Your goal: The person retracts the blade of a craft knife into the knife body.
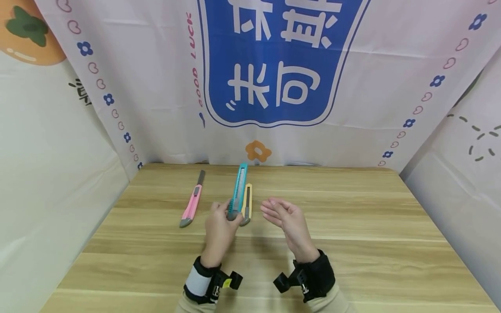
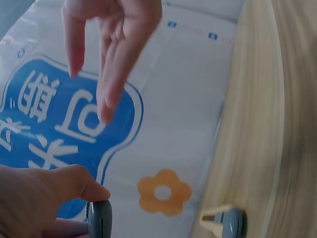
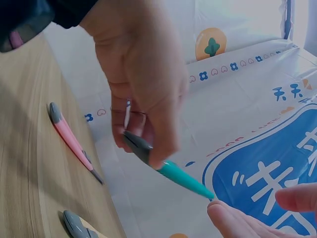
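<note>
My left hand (image 1: 221,226) pinches a teal utility knife (image 1: 238,189) by its grey end, thumb on one side and fingers on the other. The knife is raised over the table, its far end pointing toward the back. In the left wrist view only its grey end cap (image 2: 100,218) shows beside the thumb. My right hand (image 1: 287,221) hovers to the right with nothing in it, fingers extended and close together. In the right wrist view, those fingers (image 3: 233,218) overlap the teal knife's tip. A yellow utility knife (image 1: 247,204) lies partly behind the teal one.
A pink utility knife (image 1: 192,204) lies on the left of the wooden table (image 1: 352,208), its dark blade out and pointing to the back. A white printed cloth (image 1: 164,87) hangs along the table's back edge, with more white cloth on both sides.
</note>
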The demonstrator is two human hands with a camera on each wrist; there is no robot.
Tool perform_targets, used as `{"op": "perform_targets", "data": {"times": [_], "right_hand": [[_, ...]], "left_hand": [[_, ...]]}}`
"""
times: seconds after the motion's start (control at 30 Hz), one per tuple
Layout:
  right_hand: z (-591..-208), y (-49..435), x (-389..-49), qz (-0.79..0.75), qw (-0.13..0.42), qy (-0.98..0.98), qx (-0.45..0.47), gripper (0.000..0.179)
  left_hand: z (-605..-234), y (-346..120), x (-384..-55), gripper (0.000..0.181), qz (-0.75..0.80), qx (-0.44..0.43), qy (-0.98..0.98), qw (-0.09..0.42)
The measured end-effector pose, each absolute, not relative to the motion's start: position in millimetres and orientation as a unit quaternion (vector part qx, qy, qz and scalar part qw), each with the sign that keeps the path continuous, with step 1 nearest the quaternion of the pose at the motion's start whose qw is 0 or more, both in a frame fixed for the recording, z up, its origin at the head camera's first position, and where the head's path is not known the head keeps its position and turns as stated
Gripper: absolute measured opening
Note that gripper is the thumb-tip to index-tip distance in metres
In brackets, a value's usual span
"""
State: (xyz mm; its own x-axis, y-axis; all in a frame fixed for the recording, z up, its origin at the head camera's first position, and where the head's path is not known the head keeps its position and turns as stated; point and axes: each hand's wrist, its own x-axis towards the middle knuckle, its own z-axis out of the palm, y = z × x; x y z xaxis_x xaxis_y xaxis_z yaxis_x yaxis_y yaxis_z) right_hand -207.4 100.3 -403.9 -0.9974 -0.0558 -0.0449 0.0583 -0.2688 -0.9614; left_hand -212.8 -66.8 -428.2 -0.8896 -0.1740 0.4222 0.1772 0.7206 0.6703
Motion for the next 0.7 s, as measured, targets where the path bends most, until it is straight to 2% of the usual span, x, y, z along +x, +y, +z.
{"op": "perform_targets", "data": {"times": [0.23, 0.7], "right_hand": [[-402.2, 101.4, -205.9, -0.802, 0.043, 0.595, 0.000, 0.031], [-401.4, 101.0, -205.2, -0.804, 0.052, 0.593, -0.005, 0.032]], "left_hand": [[-447.9, -87.6, -228.2, 0.045, -0.365, 0.039, -0.901, 0.232], [-473.5, -108.8, -239.7, 0.043, -0.323, 0.039, -0.912, 0.251]]}}
